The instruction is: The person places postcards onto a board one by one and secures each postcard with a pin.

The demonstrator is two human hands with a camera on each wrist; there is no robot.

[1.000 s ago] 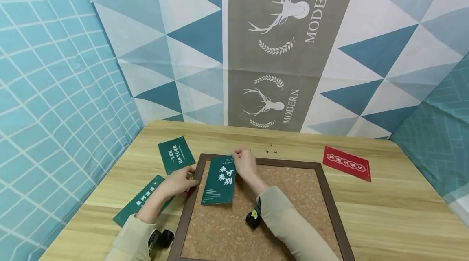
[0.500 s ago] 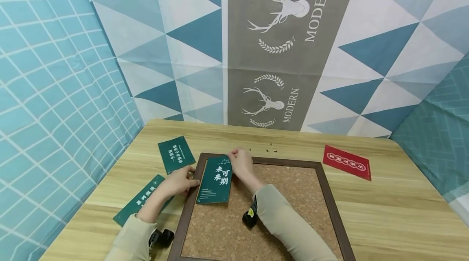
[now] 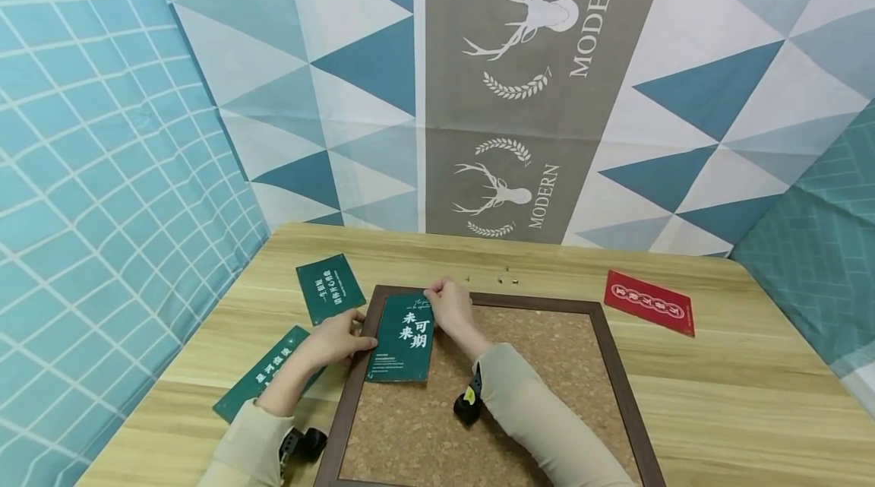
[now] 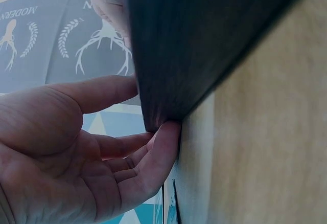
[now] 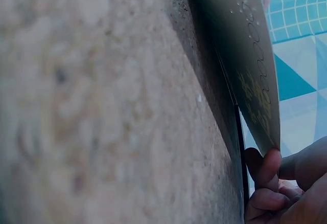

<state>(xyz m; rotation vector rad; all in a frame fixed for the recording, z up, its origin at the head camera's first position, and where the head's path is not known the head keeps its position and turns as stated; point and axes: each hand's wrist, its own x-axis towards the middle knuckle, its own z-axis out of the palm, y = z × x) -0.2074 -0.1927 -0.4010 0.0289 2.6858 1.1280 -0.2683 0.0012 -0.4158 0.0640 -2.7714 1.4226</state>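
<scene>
A green card with white writing (image 3: 400,338) lies over the upper left corner of a framed cork board (image 3: 478,426). My right hand (image 3: 453,311) pinches the card's upper right corner. Seen from the right wrist, the card (image 5: 250,65) tilts away from the cork surface (image 5: 112,101), its corner between thumb and fingers. On the board's left side, my left hand (image 3: 335,339) grips the brown frame (image 3: 357,381), the thumb reaching toward the card's left edge. The left wrist view shows thumb and fingers on the dark frame (image 4: 179,40).
Two other green cards lie left of the board, one farther back (image 3: 330,288) and one (image 3: 256,377) partly under the left forearm. A red card (image 3: 649,303) is at the right. Several small pins (image 3: 507,279) lie behind the board. A patterned backdrop (image 3: 492,92) rises behind the table.
My right hand has moved the green card slightly left, closer to the frame's left side. The left hand has stayed nearly in place on the frame.
</scene>
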